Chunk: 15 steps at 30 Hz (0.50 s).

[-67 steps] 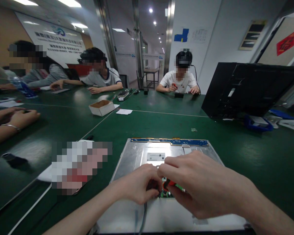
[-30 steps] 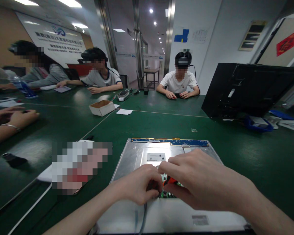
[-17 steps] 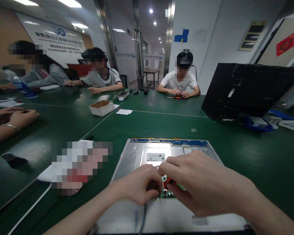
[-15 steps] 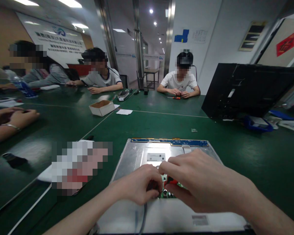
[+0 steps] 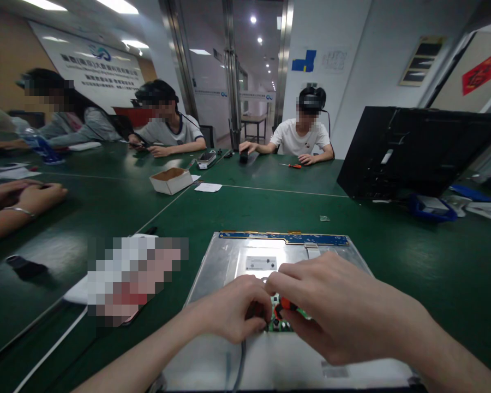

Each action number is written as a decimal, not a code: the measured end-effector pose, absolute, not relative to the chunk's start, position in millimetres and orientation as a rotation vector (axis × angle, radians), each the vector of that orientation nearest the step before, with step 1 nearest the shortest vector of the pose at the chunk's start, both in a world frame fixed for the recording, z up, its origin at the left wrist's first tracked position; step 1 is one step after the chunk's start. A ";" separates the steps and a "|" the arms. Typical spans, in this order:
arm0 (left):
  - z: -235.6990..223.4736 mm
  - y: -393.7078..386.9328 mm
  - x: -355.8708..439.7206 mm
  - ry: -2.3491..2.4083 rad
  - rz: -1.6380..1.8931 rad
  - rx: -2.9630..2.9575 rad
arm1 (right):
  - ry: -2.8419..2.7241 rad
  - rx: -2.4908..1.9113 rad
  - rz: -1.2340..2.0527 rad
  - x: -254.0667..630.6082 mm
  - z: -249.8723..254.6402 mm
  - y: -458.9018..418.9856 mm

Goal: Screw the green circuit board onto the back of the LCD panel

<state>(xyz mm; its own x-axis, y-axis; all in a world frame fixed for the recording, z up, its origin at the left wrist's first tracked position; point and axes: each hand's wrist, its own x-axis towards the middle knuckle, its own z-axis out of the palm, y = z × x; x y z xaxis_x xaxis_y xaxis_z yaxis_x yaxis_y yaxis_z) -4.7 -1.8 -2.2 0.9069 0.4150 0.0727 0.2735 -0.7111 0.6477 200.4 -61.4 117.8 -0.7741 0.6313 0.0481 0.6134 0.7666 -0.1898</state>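
In the head view, a silver metal display panel [image 5: 219,273] lies on the table before me, with a blue circuit strip [image 5: 319,239] along its far edge. My left hand [image 5: 241,308] rests at a small green circuit board [image 5: 285,326], its fingers curled together. A dark cable [image 5: 241,363] runs up under that hand; whether the fingers grip it is hidden. Over the board's right side, my right hand [image 5: 331,305] is closed on a red-and-black hand tool [image 5: 287,303]. Most of the tool is covered by the fingers.
Left of the panel lies a pixelated item [image 5: 135,278] beside a white cable [image 5: 51,349]. Farther off are an open box [image 5: 171,181] and paper [image 5: 208,187]. A large black screen [image 5: 409,153] stands at right. Co-workers sit around, one behind an orange screwdriver [image 5: 294,166].
My right hand has shifted slightly, and more of the red tool shows. My left hand stays put. The co-worker opposite has reached one hand sideways to a dark object.
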 end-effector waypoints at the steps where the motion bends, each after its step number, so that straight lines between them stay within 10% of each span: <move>1: -2.5 -2.0 -4.9 0.490 0.278 2.403 | -2.845 -1.013 0.251 200.5 117.9 -61.3; 15: -7.3 -1.8 -6.1 0.475 0.265 2.357 | -2.860 -0.981 0.249 200.9 116.9 -62.3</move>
